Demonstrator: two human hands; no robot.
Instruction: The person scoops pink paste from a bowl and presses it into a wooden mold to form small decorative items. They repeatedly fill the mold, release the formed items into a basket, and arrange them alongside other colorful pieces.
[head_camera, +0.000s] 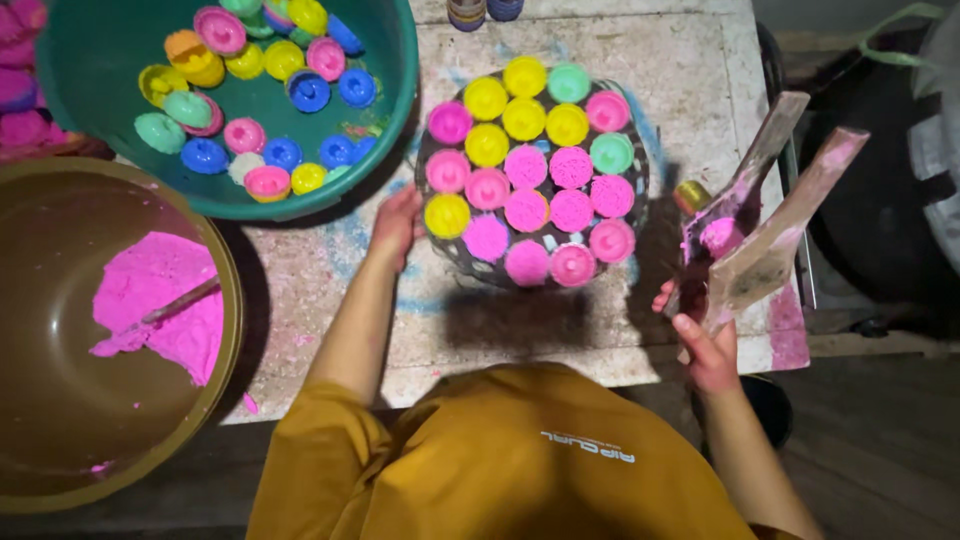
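Observation:
My left hand (397, 226) rests on the left edge of a round dark tray (640, 205) that carries several small round moulds, yellow, pink and green, many filled with pink paste. My right hand (703, 340) is at the tray's right side, closed on two flat wooden sticks (775, 235) smeared with pink paste (718, 236). The sticks point up and away from me, apart from the tray.
A green basin (385, 120) at the upper left holds several loose coloured moulds. A large brown bowl (225, 290) at the left holds pink paste (155, 300) and a stick. The stained white table (690, 70) ends at the right, by dark tyres.

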